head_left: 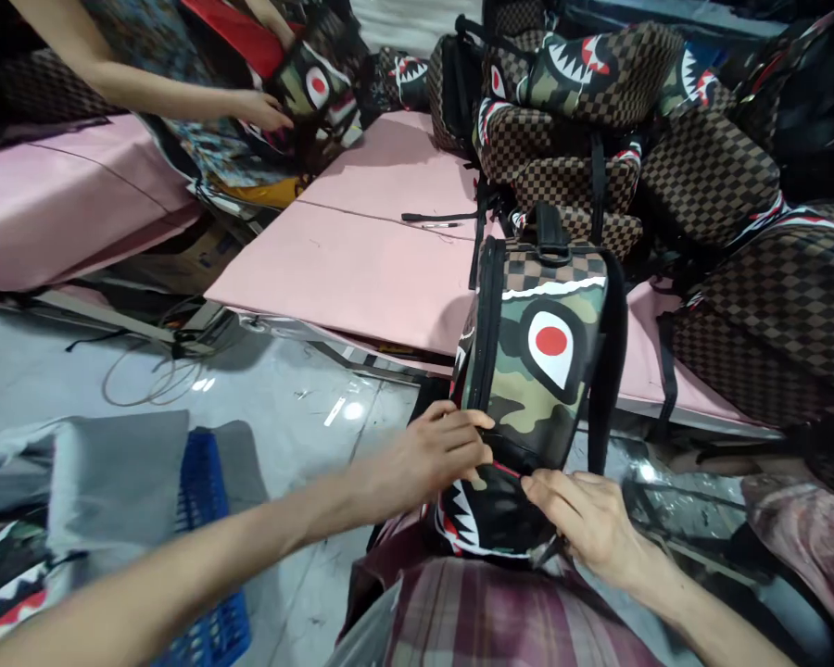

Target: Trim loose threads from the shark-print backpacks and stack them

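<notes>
A backpack [521, 398] with a camouflage side, a red-and-white eye print and a brown checkered top leans upright between my lap and the table edge. On its side is a black pocket [500, 514] with a red-lined opening and a white tooth print. My left hand [448, 445] is closed at the left end of that opening, its fingertips curled over the edge. At the right end, my right hand [587, 519] pinches the pocket's rim between thumb and fingers. A black shoulder strap [606, 380] hangs down the bag's right side.
The pink table [347, 250] carries a pile of checkered backpacks [576, 139] at the right, plus a loose black strap and a pen [441, 225]. Across it, another person's hand [264, 109] handles a similar bag. At lower left, a blue crate [212, 556] stands on the floor.
</notes>
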`<state>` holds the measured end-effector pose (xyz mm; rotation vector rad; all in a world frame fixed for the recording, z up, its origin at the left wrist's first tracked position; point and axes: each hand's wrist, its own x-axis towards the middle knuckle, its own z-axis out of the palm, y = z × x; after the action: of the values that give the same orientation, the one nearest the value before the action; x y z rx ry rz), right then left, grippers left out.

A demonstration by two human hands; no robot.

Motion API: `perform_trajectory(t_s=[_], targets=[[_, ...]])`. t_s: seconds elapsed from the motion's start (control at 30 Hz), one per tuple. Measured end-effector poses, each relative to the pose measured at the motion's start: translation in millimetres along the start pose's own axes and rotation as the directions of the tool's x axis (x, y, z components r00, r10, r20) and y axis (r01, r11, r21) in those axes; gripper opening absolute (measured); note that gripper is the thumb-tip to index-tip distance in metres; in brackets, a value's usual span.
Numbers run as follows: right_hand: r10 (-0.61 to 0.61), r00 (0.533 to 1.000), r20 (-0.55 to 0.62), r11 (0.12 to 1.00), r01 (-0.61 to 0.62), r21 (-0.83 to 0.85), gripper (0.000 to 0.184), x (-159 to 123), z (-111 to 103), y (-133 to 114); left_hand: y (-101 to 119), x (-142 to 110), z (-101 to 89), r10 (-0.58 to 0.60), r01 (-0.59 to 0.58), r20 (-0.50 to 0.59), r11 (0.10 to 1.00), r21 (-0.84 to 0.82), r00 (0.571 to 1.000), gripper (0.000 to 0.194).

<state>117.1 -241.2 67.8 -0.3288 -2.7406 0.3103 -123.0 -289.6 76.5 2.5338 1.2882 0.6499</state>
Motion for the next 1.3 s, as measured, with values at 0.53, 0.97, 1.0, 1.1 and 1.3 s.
perform_trajectory(t_s=[0.53,0.97,1.0,1.1,1.3], targets=[[-0.046,0.999,-0.012,0.997,0.045,-0.067,0.026,-12,7,-1,11,-29,42.5,0.041,-0.021,-0.2,0.994,0.103,0.979,0.021],[0.278,0.94,-0.199,0.94,-0.309,-0.142,0.017,41,15,14,-75,96,-56.4,-0.632,0.594,-0.366,0.772,-0.226,0.683,0.052],[0.278,0.938,-0.209,0.959,-0.285,-0.005,0.016,38,12,19,-83,104,-61.0,-0.67,0.639,-0.301,0.741,-0.206,0.679,0.051],[0.462,0.803,-0.376,0.875,-0.343,0.341,0.014,28,4,38,-90,113,-62.7,-0.764,0.768,-0.217,0.635,-0.086,0.608,0.05],[0.612,0.601,-0.515,0.791,-0.458,0.405,0.045,24,-13,31,-16,95,-60.0,-0.578,0.663,-0.462,0.748,0.03,0.673,0.035]])
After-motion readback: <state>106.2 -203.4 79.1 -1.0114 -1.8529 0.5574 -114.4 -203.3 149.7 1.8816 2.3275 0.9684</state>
